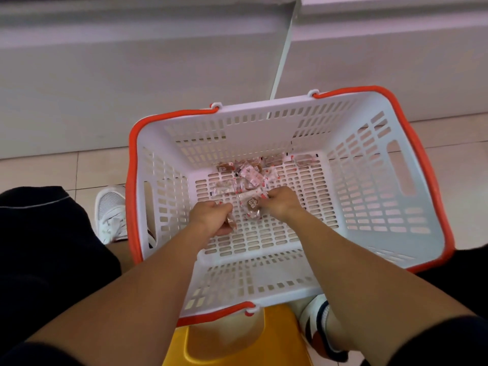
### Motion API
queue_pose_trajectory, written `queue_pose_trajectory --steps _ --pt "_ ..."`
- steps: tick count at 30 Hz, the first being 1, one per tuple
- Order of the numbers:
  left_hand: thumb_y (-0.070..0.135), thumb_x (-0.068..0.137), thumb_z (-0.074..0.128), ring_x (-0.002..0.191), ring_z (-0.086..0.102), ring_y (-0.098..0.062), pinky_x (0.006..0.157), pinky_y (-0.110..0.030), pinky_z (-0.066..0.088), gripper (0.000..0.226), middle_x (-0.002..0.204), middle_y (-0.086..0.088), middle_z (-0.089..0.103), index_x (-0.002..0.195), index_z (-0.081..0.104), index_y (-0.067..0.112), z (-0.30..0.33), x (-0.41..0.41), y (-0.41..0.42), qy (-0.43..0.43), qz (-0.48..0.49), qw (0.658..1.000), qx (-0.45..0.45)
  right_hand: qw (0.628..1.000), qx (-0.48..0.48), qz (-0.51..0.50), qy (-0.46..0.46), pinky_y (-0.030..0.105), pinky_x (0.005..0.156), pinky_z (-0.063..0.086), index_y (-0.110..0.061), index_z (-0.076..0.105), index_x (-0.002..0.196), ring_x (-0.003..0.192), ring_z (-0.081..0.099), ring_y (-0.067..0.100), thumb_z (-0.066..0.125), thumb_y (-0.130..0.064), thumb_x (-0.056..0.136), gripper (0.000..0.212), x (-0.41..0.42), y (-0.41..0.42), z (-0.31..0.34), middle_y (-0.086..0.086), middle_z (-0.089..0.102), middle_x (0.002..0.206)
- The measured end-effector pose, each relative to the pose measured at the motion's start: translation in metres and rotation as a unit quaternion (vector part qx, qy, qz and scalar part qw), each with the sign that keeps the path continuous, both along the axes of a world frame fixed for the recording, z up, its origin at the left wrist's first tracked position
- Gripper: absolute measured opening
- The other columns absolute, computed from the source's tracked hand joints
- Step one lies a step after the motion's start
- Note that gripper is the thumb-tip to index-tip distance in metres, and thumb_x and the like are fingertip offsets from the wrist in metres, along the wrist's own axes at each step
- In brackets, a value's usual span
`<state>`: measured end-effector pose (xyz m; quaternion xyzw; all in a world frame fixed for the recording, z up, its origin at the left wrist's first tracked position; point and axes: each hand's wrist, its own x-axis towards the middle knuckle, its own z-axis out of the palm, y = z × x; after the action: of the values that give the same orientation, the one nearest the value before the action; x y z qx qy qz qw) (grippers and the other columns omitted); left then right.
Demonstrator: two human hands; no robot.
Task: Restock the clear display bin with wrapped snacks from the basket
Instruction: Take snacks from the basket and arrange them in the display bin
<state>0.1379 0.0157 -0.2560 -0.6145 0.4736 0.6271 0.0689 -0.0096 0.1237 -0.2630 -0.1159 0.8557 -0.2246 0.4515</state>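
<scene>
1. Head view, hands: the left hand (211, 217) is curled around a wrapped snack (231, 222) whose brown end shows below the fingers. The right hand (280, 203) is curled too, pinching the upper end of a second clear-wrapped snack (251, 207) that hangs down and to the left of it.
2. Head view, key relation: the loose snacks (247, 174) lie just beyond both hands, toward the far wall of the basket (266, 294), scattered across its slotted floor with their long axes pointing every way. They spread slightly leftward, so my judgement is that either hand could reach them, the left a touch nearer to the far-left pieces.
3. Head view, containers: the white basket with its orange handles (422, 159) holds only this small cluster; the rest of its floor is bare. The clear display bin is not in view, so which way the snacks must travel cannot be told.
4. Head view, surroundings: a yellow stool (224, 344) sits beneath the basket's near edge, and a white shoe (111, 210) stands to the left on the tiled floor.
</scene>
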Motion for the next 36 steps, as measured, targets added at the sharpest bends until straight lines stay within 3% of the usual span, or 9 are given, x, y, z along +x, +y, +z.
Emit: queue_pose_trajectory --steps 5,10,15,19,21,23,25,31,36 --pt "0.011 0.086 0.069 0.063 0.074 -0.022 0.055 -0.031 0.059 0.008 0.077 -0.014 0.073 0.089 0.063 0.007 -0.006 0.0 -0.002 0.003 -0.001 1.0 0.028 0.997 -0.025 -0.071 0.027 0.036 0.071 0.059 -0.018 0.055 0.072 0.073 0.065 0.019 0.087 -0.013 0.071 0.032 0.004 -0.013 -0.014 0.001 0.064 0.073" --pt "0.017 0.089 0.066 0.058 0.072 -0.021 0.052 -0.03 0.058 0.01 0.068 -0.01 0.073 0.093 0.065 0.008 -0.009 -0.003 -0.006 -0.002 -0.013 0.999 0.05 0.997 -0.056 -0.061 0.008 0.025 0.064 0.05 -0.025 0.055 0.085 0.075 0.062 0.012 0.09 -0.012 0.065 0.043 0.007 -0.017 -0.023 -0.005 0.062 0.081" --pt "0.021 0.093 0.061 0.066 0.07 -0.025 0.063 -0.041 0.063 0.015 0.079 -0.012 0.073 0.1 0.066 0.009 -0.01 -0.006 -0.008 -0.012 0.007 0.998 0.065 0.997 -0.066 0.006 -0.038 0.022 0.062 0.05 -0.02 0.07 0.09 0.075 0.063 0.015 0.085 -0.01 0.073 0.025 0.01 -0.014 -0.024 -0.006 0.064 0.079" --pt "0.025 0.096 0.061 0.062 0.068 -0.022 0.049 -0.03 0.055 0.019 0.085 -0.012 0.072 0.109 0.063 0.012 -0.005 -0.005 -0.009 0.019 0.032 0.996 0.08 0.993 -0.1 -0.02 -0.055 0.025 0.061 0.056 -0.02 0.071 0.082 0.072 0.065 0.014 0.08 -0.009 0.079 0.014 0.005 -0.011 -0.009 -0.007 0.069 0.076" --pt "0.026 0.096 0.06 0.056 0.067 -0.02 0.051 -0.029 0.052 0.018 0.079 -0.01 0.071 0.11 0.06 0.014 0.003 -0.005 -0.009 0.04 0.032 0.995 0.088 0.99 -0.119 -0.039 -0.061 0.023 0.068 0.053 -0.021 0.069 0.082 0.079 0.065 0.012 0.078 -0.01 0.08 0.015 -0.008 -0.012 0.009 -0.008 0.071 0.082" --pt "0.029 0.098 0.058 0.053 0.065 -0.017 0.052 -0.028 0.052 0.02 0.075 -0.008 0.07 0.11 0.059 0.013 0.014 -0.006 -0.011 0.069 0.028 0.992 0.097 0.983 -0.146 -0.068 -0.084 0.029 0.079 0.056 -0.013 0.071 0.092 0.087 0.068 0.018 0.076 -0.009 0.082 0.012 -0.025 -0.009 0.033 0.006 0.074 0.095" --pt "0.029 0.098 0.059 0.053 0.065 -0.015 0.047 -0.026 0.051 0.024 0.075 -0.007 0.071 0.113 0.062 0.01 0.029 -0.009 -0.014 0.105 0.034 0.988 0.105 0.968 -0.181 -0.082 -0.151 0.029 0.079 0.058 -0.008 0.072 0.095 0.082 0.07 0.019 0.074 -0.008 0.084 0.011 -0.041 -0.002 0.063 0.01 0.076 0.09" --pt "0.033 0.093 0.065 0.081 0.072 -0.025 0.063 -0.039 0.059 0.038 0.1 -0.015 0.074 0.119 0.063 0.006 0.11 -0.04 -0.02 0.233 0.021 0.969 0.074 0.952 -0.224 0.037 -0.206 0.031 0.079 0.06 0.0 0.069 0.108 0.085 0.069 0.02 0.068 -0.004 0.088 0.021 -0.048 -0.004 0.161 0.015 0.072 0.095" --pt "0.054 0.09 0.058 0.06 0.068 -0.021 0.054 -0.03 0.055 0.042 0.084 -0.011 0.073 0.101 0.07 0.015 0.206 -0.048 -0.023 0.28 -0.088 0.955 0.047 0.919 -0.351 -0.023 -0.18 0.041 0.094 0.053 0.01 0.058 0.121 0.094 0.062 0.027 0.058 0.001 0.092 0.03 -0.035 -0.008 0.233 0.022 0.063 0.107"
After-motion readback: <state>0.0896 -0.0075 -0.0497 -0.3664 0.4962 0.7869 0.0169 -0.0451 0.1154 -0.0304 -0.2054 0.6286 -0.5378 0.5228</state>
